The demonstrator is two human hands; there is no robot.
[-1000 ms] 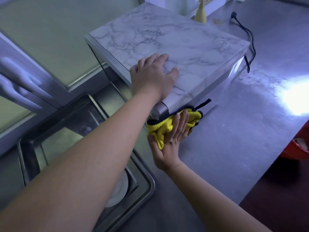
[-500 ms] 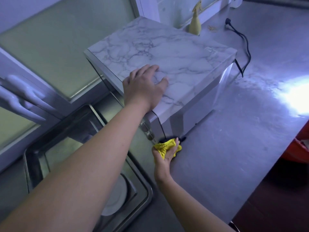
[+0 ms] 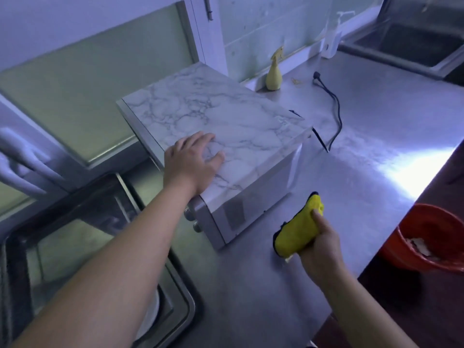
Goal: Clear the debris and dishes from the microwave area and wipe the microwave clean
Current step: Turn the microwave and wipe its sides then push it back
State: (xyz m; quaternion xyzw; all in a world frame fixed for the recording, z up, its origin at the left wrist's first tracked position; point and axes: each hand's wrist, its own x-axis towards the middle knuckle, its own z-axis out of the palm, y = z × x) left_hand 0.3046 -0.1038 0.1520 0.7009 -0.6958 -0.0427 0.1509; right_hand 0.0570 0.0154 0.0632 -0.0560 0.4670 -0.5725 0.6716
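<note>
The microwave [image 3: 241,121] has a marble-patterned top and a silver side, and it stands on the steel counter [image 3: 364,156]. My left hand [image 3: 193,163] rests flat on the near corner of its top, fingers spread. My right hand [image 3: 320,243] grips a bunched yellow cloth [image 3: 300,227] with a dark edge, held above the counter to the right of the microwave's side and apart from it. A white plate [image 3: 150,315] lies in the sink basin, mostly hidden by my left forearm.
A steel sink basin [image 3: 75,247] lies at the lower left. A red bowl [image 3: 431,237] with scraps sits at the counter's right edge. A yellow spray bottle [image 3: 274,71] and the microwave's black power cord [image 3: 334,114] are behind. A second sink [image 3: 411,38] is at the far right.
My right hand has lifted the yellow cloth off the microwave's lower front corner and drawn it right, away from the appliance. My left hand stays on the top. The view has pulled back.
</note>
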